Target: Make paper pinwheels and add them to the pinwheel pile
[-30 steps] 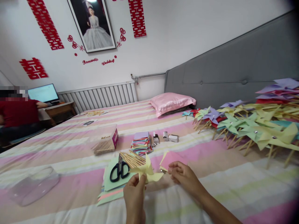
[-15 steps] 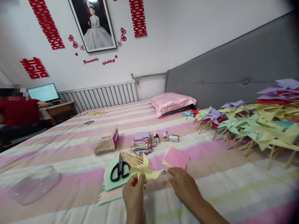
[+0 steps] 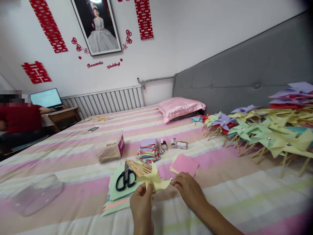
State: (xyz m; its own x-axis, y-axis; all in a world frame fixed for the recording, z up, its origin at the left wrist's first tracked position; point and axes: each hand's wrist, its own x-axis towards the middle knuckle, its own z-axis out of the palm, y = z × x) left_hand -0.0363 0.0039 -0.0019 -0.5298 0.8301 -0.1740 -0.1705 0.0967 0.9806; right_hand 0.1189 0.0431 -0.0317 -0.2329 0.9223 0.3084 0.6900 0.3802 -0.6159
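Observation:
My left hand (image 3: 141, 203) is closed on a folded yellow paper pinwheel (image 3: 153, 179), held just above the striped bedspread (image 3: 73, 163). My right hand (image 3: 188, 191) rests on the bed to its right, fingertips pinched at a small silver pin (image 3: 171, 179). A pink paper square (image 3: 184, 164) lies just beyond the right hand. Black-handled scissors (image 3: 125, 178) and a bundle of wooden sticks (image 3: 140, 166) lie on green paper (image 3: 114, 192) beside the left hand.
A stack of coloured paper (image 3: 148, 150), small metal staplers (image 3: 179, 144) and an open box of sticks (image 3: 111, 148) sit mid-bed. Finished pinwheels (image 3: 266, 130) pile up at right by the grey headboard. A clear lid (image 3: 35, 194) lies left. A person in red sits at a monitor far left.
My right hand let go of the pink paper, which now lies flat on the bed, then moved down to the small silver pin. The left hand kept the yellow pinwheel nearly still.

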